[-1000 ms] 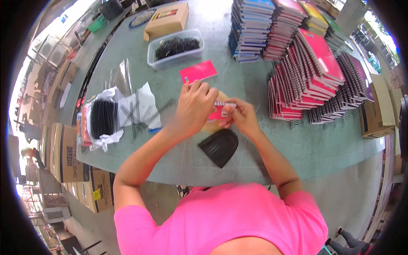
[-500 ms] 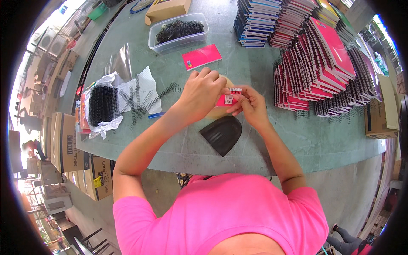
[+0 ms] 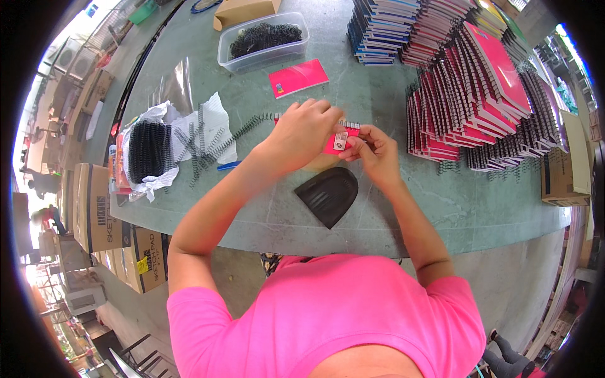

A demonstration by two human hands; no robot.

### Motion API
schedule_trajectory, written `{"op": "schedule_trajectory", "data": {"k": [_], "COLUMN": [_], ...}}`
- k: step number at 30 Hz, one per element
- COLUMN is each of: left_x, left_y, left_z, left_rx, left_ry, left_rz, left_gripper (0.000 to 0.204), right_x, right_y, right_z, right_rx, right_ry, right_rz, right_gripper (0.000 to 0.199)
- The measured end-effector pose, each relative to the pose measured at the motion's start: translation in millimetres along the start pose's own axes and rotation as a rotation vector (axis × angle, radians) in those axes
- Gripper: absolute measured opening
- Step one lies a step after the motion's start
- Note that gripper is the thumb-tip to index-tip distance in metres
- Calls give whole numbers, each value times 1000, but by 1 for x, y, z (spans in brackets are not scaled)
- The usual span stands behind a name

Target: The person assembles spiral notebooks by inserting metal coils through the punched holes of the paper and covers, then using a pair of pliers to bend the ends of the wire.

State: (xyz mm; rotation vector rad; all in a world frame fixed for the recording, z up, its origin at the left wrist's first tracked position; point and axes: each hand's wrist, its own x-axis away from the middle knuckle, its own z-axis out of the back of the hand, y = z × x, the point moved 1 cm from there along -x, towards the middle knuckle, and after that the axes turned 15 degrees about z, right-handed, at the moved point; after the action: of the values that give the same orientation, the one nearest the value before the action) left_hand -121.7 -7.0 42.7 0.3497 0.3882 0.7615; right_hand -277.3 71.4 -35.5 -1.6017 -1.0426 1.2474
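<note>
A small pink notebook (image 3: 332, 146) is in front of me, with a white label on its upturned side. My right hand (image 3: 377, 154) grips its right end between thumb and fingers. A black spiral binding coil (image 3: 350, 125) runs through the holes along its far edge. Curled over that edge, my left hand (image 3: 304, 133) has its fingers closed at the coil; its palm side is hidden. To the left of the hand, a length of black coil (image 3: 258, 120) trails toward the loose coils. A black, rounded, ridged piece (image 3: 329, 196) lies just nearer to me.
Beyond my hands lies another pink notebook (image 3: 299, 78), with a clear plastic tub (image 3: 265, 60) of black coils behind it. Bundled coils (image 3: 149, 151) rest on white paper at the left. Tall stacks of spiral notebooks (image 3: 460, 101) stand at the right. Cartons (image 3: 94, 205) flank the table.
The held notebook has tilted slightly and its coiled edge has shifted a little away from me. My left fingers have moved slightly along the coil. The right hand keeps its grip.
</note>
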Motion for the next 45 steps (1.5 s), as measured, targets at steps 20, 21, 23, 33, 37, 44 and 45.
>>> {"op": "schedule_trajectory", "data": {"k": [20, 21, 23, 33, 37, 44, 45], "left_x": [-4, -3, -5, 12, 11, 24, 23], "left_y": [-1, -1, 0, 19, 37, -3, -5], "left_z": [-21, -23, -23, 3, 33, 71, 64], "left_rx": [201, 212, 260, 334, 189, 152, 148], "left_ry": [-37, -21, -8, -121, 254, 543, 556], "left_rz": [-128, -141, -126, -48, -34, 192, 142], "left_gripper": [22, 21, 18, 29, 44, 33, 28], "right_x": [-1, 0, 3, 10, 5, -17, -22], "right_y": [-6, -3, -1, -36, -54, -248, -250], "right_z": [0, 0, 1, -8, 10, 60, 77], "right_rx": [16, 52, 135, 815, 602, 1595, 1570], "right_ry": [-67, -68, -54, -169, -135, 503, 430], "right_rz": [25, 56, 132, 472, 356, 1226, 1209], "right_gripper": [15, 15, 14, 27, 35, 31, 32]}}
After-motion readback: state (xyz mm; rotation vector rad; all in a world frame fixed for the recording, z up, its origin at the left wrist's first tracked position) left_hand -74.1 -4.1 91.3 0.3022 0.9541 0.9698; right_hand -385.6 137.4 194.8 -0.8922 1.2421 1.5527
